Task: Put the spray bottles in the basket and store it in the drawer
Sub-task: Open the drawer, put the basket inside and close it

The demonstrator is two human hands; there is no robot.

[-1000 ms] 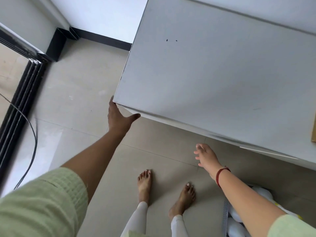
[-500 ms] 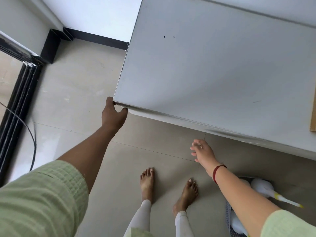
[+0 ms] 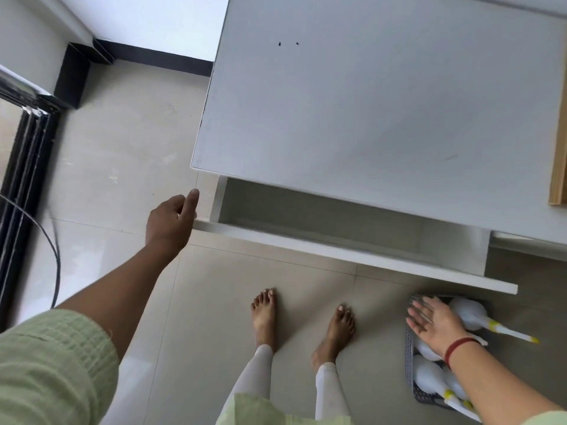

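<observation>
Pale beige tiles make up the floor (image 3: 116, 167), which fills the left and lower parts of the view. Above it the white tabletop (image 3: 383, 118) spreads across the upper right, bare apart from two small dark specks near its far side and a strip of light wood at the right edge. Under the tabletop's near edge a white drawer (image 3: 352, 256) stands pulled out, its grey inside in shadow and nothing visible in it. The grey perforated basket (image 3: 409, 360) sits on the floor at lower right, just below the drawer's front panel. In it lie white spray bottles (image 3: 468, 312) with yellow-banded nozzles, one nozzle poking out past the right rim. The left hand (image 3: 170, 223) is stretched toward the drawer's left corner, its fingers loosely curled with the thumb raised, holding nothing; whether it touches the drawer front cannot be told. The right hand (image 3: 435, 325), a red thread at its wrist, hovers over the basket's upper left part with fingers spread flat and empty. Two bare feet stand on the tiles between the hands.
</observation>
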